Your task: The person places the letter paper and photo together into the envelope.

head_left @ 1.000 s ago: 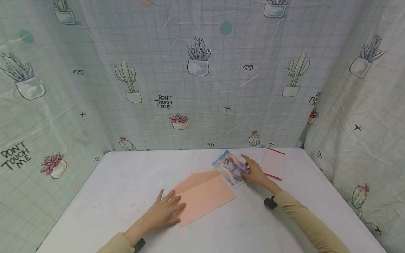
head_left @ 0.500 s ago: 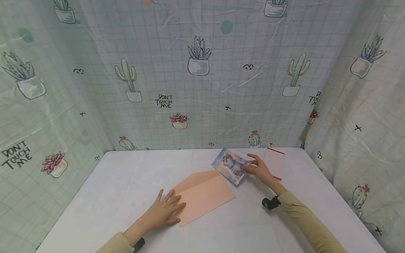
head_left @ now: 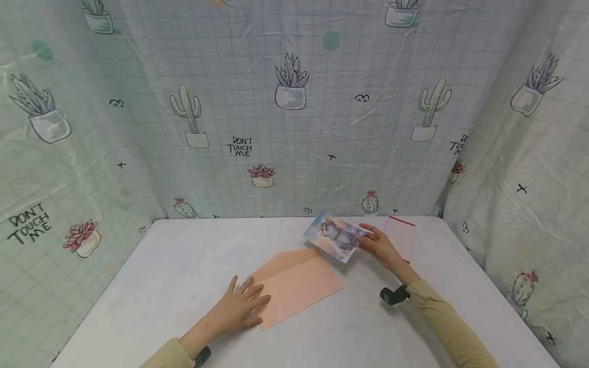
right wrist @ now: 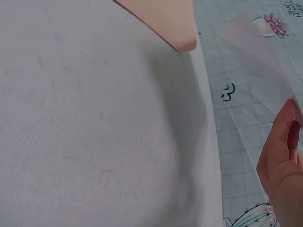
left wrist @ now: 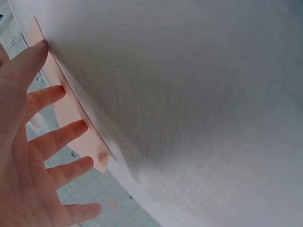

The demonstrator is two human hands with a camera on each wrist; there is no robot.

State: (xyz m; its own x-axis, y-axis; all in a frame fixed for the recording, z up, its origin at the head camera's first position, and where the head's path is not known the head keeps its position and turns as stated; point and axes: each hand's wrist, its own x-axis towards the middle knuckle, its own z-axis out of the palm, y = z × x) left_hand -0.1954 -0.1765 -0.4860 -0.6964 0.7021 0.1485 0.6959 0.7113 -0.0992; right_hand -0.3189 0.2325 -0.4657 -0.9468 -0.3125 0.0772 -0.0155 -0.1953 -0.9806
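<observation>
A peach envelope (head_left: 299,289) with its flap unfolded lies at the middle of the white table. My left hand (head_left: 236,309) rests with spread, straight fingers on its left end; in the left wrist view the fingertips (left wrist: 81,125) lie on the envelope (left wrist: 78,111). At the back right my right hand (head_left: 379,250) pinches a picture card (head_left: 333,236) of a kitten by its right edge. The card is raised and tilted above the table, just beyond the envelope's far right corner. In the right wrist view, thumb and fingers hold the card's pale back (right wrist: 260,61).
A clear sleeve with red edge strips (head_left: 402,237) lies at the back right, partly hidden by my right hand. The white table (head_left: 184,266) is enclosed by a cactus-print curtain (head_left: 230,112) at the back and sides.
The picture card in my right hand has turned and risen slightly, moving a little away from the envelope. My left hand and the envelope stay in place.
</observation>
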